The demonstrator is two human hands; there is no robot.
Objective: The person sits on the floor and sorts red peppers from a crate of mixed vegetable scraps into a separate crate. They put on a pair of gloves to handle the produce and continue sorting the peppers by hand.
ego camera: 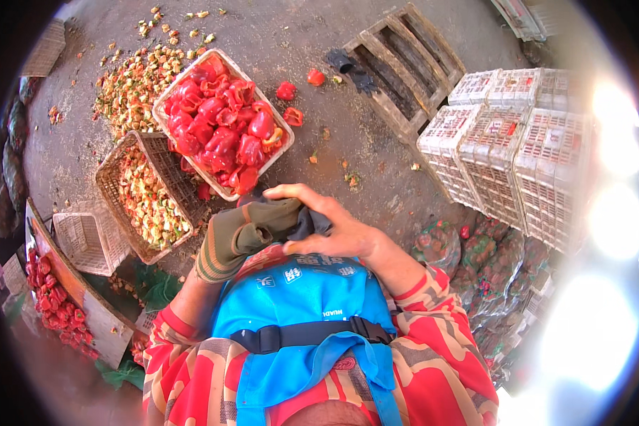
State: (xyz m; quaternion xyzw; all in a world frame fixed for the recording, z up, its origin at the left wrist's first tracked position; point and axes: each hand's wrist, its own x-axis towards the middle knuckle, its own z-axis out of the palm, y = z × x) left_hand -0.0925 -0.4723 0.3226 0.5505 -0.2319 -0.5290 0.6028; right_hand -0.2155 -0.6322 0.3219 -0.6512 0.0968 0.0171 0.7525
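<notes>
My left hand (245, 231) is inside an olive knitted work glove (213, 261) with a striped cuff, held before my blue apron (298, 298). The glove's fabric is bunched near the thumb, and the fingers inside are hidden. My right hand (341, 223) is bare. Its thumb and fingers curve around a dark grey coated part of glove (310, 223) at the left hand's fingertips. Just beyond the hands stands a white plastic crate (274, 165) heaped with cored red bell peppers (223, 125).
A brown crate (178, 165) holds pepper cores; more cores (138, 80) lie on the floor. Ahead right are a wooden pallet (404, 69), dark gloves (351, 69) and stacked white crates (500, 144). Filled bags (474, 255) lie right; a board with red peppers (53, 293) is left.
</notes>
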